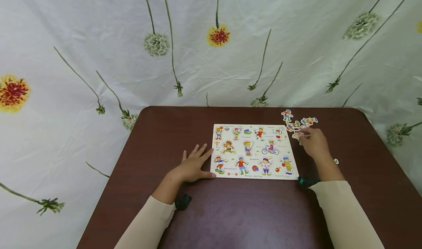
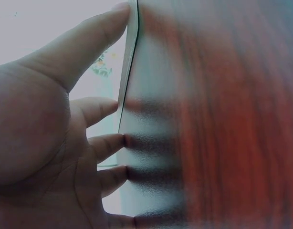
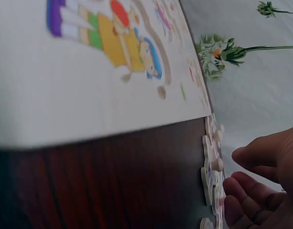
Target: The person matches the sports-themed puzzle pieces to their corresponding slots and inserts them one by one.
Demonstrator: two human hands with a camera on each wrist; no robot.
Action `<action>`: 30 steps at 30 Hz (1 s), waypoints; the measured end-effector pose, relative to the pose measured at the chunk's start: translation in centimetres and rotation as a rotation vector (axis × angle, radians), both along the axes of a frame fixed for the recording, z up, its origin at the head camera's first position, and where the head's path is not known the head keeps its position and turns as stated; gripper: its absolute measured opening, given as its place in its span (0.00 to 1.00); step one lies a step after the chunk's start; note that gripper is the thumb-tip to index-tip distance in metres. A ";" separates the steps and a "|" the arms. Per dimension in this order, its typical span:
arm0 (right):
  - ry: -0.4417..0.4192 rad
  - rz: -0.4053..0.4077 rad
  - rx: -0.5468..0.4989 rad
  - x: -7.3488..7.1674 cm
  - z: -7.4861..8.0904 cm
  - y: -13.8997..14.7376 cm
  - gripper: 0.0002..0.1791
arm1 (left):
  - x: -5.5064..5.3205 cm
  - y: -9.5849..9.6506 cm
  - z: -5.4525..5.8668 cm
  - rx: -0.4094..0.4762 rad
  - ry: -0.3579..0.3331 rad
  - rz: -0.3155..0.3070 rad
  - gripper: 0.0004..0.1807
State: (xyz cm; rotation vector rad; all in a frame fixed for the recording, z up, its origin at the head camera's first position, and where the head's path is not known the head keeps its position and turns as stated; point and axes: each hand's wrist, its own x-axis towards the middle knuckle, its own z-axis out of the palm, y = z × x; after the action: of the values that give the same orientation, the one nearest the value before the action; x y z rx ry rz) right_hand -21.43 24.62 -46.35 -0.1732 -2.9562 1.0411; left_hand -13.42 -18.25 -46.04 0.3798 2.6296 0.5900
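Observation:
A pale puzzle board (image 1: 237, 150) printed with children playing sports lies flat on the table. My left hand (image 1: 192, 166) rests at its left side with fingers spread; the thumb touches the board's near left corner. In the left wrist view, the fingertips of the left hand (image 2: 51, 138) meet the table and the board's edge. Past the board's right edge, my right hand (image 1: 314, 142) reaches over loose puzzle pieces (image 1: 287, 115). The right wrist view shows the thumb and fingers of the right hand (image 3: 266, 186) bent and apart, close to a small knob (image 3: 217, 164) on a piece, with nothing between them.
The dark brown table (image 1: 165, 132) ends at the back against a white curtain (image 1: 197, 69) with a flower print. A small loose piece (image 1: 336, 161) lies right of the right wrist. Each wrist wears a dark strapped device (image 1: 182, 202).

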 end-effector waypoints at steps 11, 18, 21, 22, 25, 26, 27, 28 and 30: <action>0.002 0.070 0.074 -0.7 -0.7 0.8 0.16 | 0.0 0.0 0.0 -0.003 0.004 -0.006 0.53; -0.022 0.076 0.087 -1.1 -0.9 1.1 0.15 | 0.1 0.1 0.0 0.000 -0.004 0.002 0.53; -0.025 0.074 0.091 -1.2 -0.9 1.0 0.14 | 0.1 0.1 0.0 -0.001 0.000 0.002 0.53; -0.024 0.075 0.091 -1.2 -0.9 1.0 0.14 | 0.1 0.1 0.0 -0.001 0.000 0.003 0.53; -0.019 0.075 0.093 -1.2 -0.9 0.9 0.13 | 0.1 0.0 -0.1 0.002 0.001 0.006 0.53; -0.017 0.074 0.093 -1.2 -0.9 0.9 0.13 | 0.0 0.0 -0.1 0.003 0.001 0.006 0.53; -0.014 0.076 0.091 -1.3 -0.9 0.9 0.13 | 0.0 0.0 -0.1 0.004 0.001 0.007 0.53; -0.010 0.077 0.093 -1.3 -0.9 0.9 0.13 | 0.0 0.0 -0.1 0.003 0.000 0.007 0.53; -0.003 0.076 0.094 -1.2 -0.9 0.8 0.13 | 0.0 0.0 -0.1 0.001 0.001 0.007 0.53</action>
State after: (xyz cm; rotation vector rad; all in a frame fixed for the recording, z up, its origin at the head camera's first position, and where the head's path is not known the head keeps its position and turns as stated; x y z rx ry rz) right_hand -22.66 25.46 -47.22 -0.0624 -3.0285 0.9074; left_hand -13.39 -18.27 -46.15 0.3711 2.6324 0.5940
